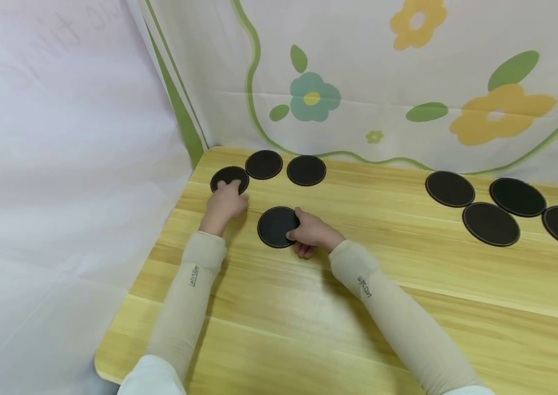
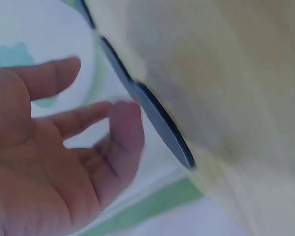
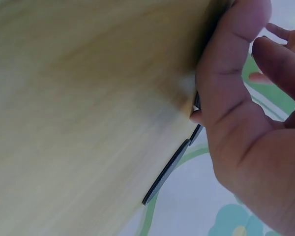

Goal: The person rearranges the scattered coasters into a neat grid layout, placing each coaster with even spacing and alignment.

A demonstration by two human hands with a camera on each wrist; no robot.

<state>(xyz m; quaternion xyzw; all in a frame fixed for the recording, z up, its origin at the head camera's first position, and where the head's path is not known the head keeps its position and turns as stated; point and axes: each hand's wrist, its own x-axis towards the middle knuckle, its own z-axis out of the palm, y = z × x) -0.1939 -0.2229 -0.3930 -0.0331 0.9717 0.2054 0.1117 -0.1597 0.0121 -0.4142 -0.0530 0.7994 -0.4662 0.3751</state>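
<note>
Beneath the fingers of my left hand (image 1: 226,204) is a round black coaster (image 1: 229,176) with a thin stitched rim, flat on the wooden table (image 1: 269,307). The left wrist view shows this hand's fingers loosely bent, with a fingertip right at the edge of the coaster (image 2: 163,123) and the thumb apart. My right hand (image 1: 312,230) grips a second black coaster (image 1: 276,227) by its right edge, nearer to me. In the right wrist view the hand (image 3: 241,108) largely hides that coaster.
Two more coasters, one (image 1: 264,164) beside the left one and another (image 1: 306,170) to its right, lie along the back edge. A group of several coasters (image 1: 491,224) lies at the right. Flower-printed cloth (image 1: 358,66) hangs behind the table, white cloth (image 1: 62,192) at its left.
</note>
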